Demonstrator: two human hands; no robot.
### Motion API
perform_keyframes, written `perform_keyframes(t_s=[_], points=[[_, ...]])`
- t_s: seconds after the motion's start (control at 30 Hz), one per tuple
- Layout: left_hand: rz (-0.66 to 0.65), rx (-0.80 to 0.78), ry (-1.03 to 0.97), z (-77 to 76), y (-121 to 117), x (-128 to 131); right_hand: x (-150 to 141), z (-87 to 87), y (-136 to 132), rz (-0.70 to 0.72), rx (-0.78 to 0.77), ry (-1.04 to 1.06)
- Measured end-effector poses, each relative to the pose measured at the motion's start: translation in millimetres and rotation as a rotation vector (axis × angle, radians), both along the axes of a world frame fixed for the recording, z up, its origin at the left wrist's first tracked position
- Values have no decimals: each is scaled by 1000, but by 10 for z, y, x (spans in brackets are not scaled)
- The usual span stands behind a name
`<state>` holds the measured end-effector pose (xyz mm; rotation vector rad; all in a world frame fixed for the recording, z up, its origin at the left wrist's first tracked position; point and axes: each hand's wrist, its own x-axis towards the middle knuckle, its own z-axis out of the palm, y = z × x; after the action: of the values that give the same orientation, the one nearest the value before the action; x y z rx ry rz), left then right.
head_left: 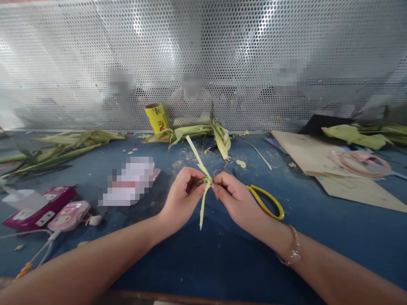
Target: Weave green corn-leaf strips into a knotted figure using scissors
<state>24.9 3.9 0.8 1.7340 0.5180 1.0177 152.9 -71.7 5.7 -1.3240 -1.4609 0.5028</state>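
Above the middle of the blue table, both hands meet at a knotted strip of pale green corn husk (203,203). My left hand (182,192) pinches a short greenish bundle just left of the knot, thumb against curled fingers. From the other side, my right hand (230,192) pinches close to the knot; its fingertips partly hide what they grip. One strip end sticks up and to the left, the other hangs down. Scissors with yellow handles (269,202) lie beside my right wrist, their blades hidden by it.
Corn husks (193,130) lie along the perforated metal screen (203,51) with a yellow cardboard tube (157,117). A phone (130,182), purple power strip (41,207) and pink case (69,215) are on the left. Brown cardboard (292,150) holds a coiled pink cable (361,163) on the right.
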Motion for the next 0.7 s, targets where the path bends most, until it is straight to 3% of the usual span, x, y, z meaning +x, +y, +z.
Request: perform_keyframes(t_s=[0.13, 0.23, 0.7], points=[[-111, -226, -74, -21, -39, 18, -20, 41, -35, -29, 22, -15], [-142, -311, -131, -51, -36, 29, -28, 53, -33, -35, 15, 5], [-165, -317, -186, -82, -3, 35, -30, 80, -36, -39, 2, 30]])
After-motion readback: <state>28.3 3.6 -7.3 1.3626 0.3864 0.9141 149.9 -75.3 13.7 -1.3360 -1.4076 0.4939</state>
